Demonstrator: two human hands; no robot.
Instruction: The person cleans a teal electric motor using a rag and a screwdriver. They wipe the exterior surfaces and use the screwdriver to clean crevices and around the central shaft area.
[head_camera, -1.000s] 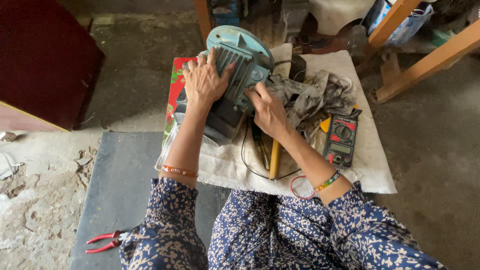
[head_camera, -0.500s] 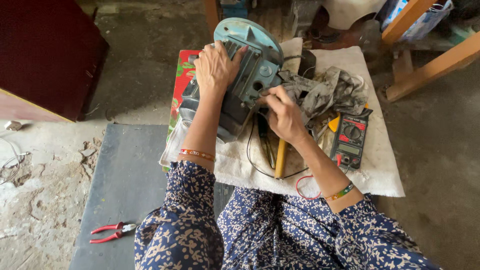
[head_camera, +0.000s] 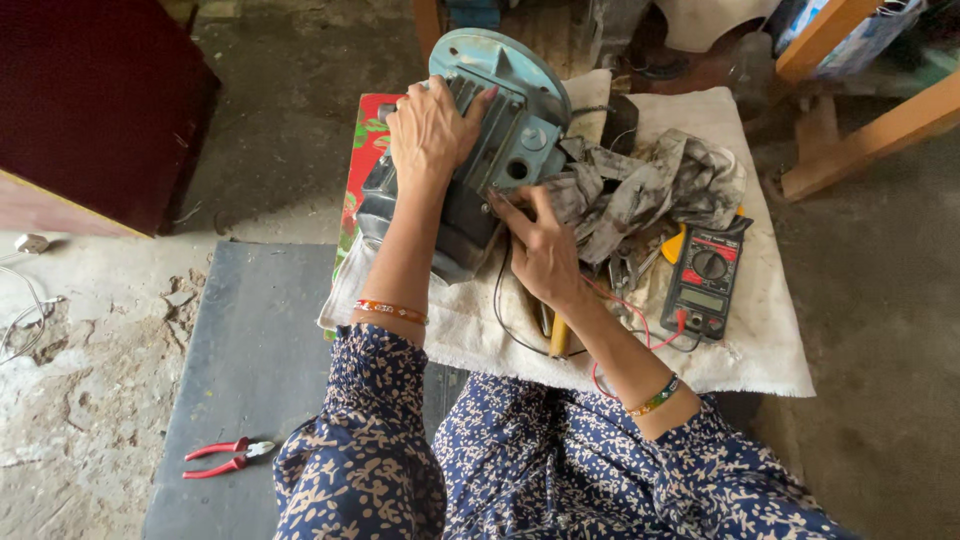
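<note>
The left hand (head_camera: 432, 125) lies flat and wide on the motor (head_camera: 480, 150). The right hand (head_camera: 540, 250) touches its side, fingers loose, holding nothing. The heavy motor may roll onto those fingers, or snag the rag (head_camera: 640, 190) just beside them.

A left hand (head_camera: 432, 128) spread over a blue-grey electric motor (head_camera: 490, 140) covers part of its ribbed top. The right hand (head_camera: 545, 255) hides the near side of the housing, and what its fingertips touch cannot be told. A grimy rag (head_camera: 650, 185) buries the tools beneath it; only a wooden handle (head_camera: 560, 338) pokes out below the wrist. Wooden furniture legs (head_camera: 860, 130) and a dark red cabinet (head_camera: 90, 110) are cut off by the frame's edges.
</note>
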